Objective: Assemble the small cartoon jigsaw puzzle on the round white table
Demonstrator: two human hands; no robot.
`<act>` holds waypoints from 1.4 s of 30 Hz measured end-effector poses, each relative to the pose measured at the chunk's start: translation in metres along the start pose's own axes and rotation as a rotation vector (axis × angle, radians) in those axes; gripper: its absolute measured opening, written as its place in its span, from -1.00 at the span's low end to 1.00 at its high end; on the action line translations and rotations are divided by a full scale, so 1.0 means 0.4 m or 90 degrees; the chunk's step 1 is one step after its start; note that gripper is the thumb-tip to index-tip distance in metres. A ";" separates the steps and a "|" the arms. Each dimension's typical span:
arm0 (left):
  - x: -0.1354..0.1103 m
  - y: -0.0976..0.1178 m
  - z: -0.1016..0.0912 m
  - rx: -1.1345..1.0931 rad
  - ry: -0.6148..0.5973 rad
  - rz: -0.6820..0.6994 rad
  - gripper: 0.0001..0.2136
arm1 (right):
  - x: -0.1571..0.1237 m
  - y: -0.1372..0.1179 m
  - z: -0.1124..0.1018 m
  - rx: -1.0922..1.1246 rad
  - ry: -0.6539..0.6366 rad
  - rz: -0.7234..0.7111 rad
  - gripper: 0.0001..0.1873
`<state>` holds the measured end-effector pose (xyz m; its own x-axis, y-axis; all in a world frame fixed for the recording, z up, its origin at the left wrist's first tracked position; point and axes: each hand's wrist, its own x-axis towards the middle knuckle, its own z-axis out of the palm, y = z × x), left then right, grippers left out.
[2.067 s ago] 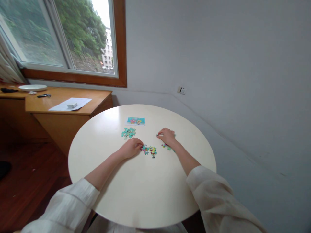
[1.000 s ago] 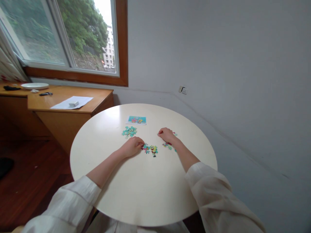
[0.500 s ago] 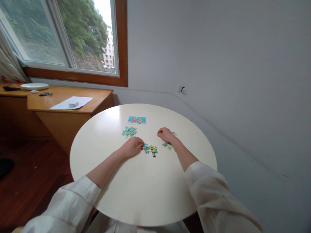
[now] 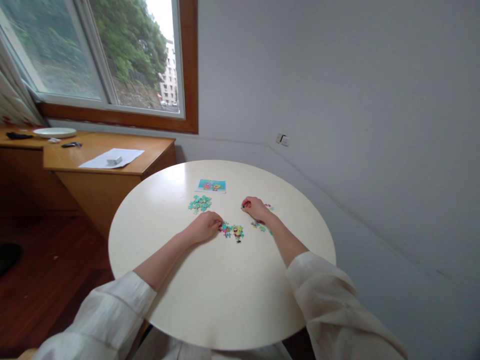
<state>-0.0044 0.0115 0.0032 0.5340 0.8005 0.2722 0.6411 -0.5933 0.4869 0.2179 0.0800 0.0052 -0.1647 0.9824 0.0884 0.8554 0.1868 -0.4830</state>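
My left hand (image 4: pixel 204 227) rests on the table with its fingertips closed at the left end of a joined patch of jigsaw puzzle pieces (image 4: pixel 237 231). A yellow cartoon figure shows on that patch. My right hand (image 4: pixel 255 206) is pinched on a small puzzle piece (image 4: pixel 243 206), of which only a dark edge shows past the fingertips. Loose coloured puzzle pieces (image 4: pixel 261 227) lie under and beside my right wrist, which partly hides them. Left of centre is a pile of teal puzzle pieces (image 4: pixel 200 203). Behind it lies a picture card (image 4: pixel 211 186) with cartoon figures.
Everything lies on a round white table (image 4: pixel 210 300). A wooden desk (image 4: pixel 93 145) at the left bears a white plate (image 4: pixel 55 132), a paper sheet (image 4: pixel 131 156) and a small white box (image 4: pixel 114 160). A wall (image 4: pixel 375 125) closes off the right side.
The piece in my right hand has tilted slightly, so a dark edge now shows at the fingertips. My left hand stays where it was.
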 end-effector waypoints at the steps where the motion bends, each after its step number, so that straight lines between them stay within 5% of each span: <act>1: 0.000 0.001 -0.001 0.001 0.000 -0.001 -0.74 | -0.001 0.002 0.003 0.017 0.014 -0.002 -0.82; 11: 0.000 0.004 -0.004 -0.009 0.010 -0.006 -0.74 | -0.056 -0.060 0.007 0.156 0.060 -0.016 -0.86; 18: -0.002 0.002 0.000 -0.077 0.160 -0.006 -0.83 | -0.122 -0.156 0.035 0.394 -0.023 -0.044 -0.79; 25: 0.001 -0.003 0.002 -0.094 0.202 0.040 -0.89 | -0.146 -0.148 0.058 0.571 -0.039 -0.008 -0.77; 42: 0.002 -0.009 0.005 -0.091 0.216 0.075 -0.81 | -0.160 -0.146 0.061 0.689 -0.047 -0.031 -0.69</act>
<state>-0.0054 0.0141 0.0000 0.3712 0.7249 0.5803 0.4903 -0.6837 0.5404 0.1664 0.0062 0.0065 -0.2459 0.9648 0.0930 -0.0331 0.0875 -0.9956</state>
